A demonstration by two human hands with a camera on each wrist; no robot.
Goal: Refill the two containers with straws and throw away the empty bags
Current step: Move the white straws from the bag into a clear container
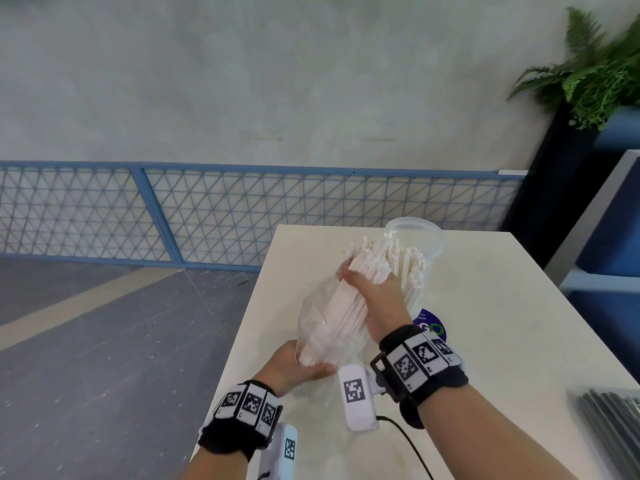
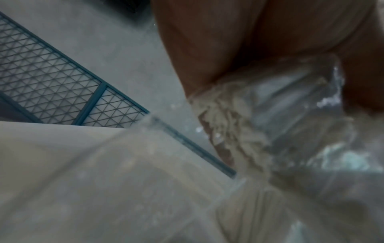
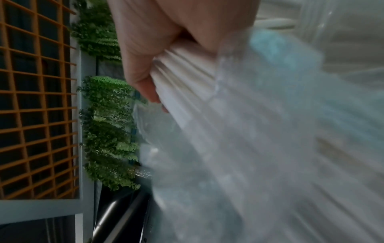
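Note:
A clear plastic bag point(image 1: 317, 315) holds a thick bundle of white straws point(image 1: 346, 306), tilted with its open end pointing up and away. My right hand point(image 1: 372, 289) grips the bare straws point(image 3: 187, 69) where they come out of the bag. My left hand point(image 1: 298, 365) grips the bag's bottom end point(image 2: 290, 102). Just behind the bundle stands a clear plastic container point(image 1: 424, 242) with white straws leaning inside it. A second container is not visible.
The white table point(image 1: 502, 341) carries a round purple sticker point(image 1: 431, 327) near the container's foot. A bag of dark straws point(image 1: 609, 427) lies at the table's right edge. A blue mesh fence point(image 1: 242, 209) and a potted fern point(image 1: 595, 74) stand beyond.

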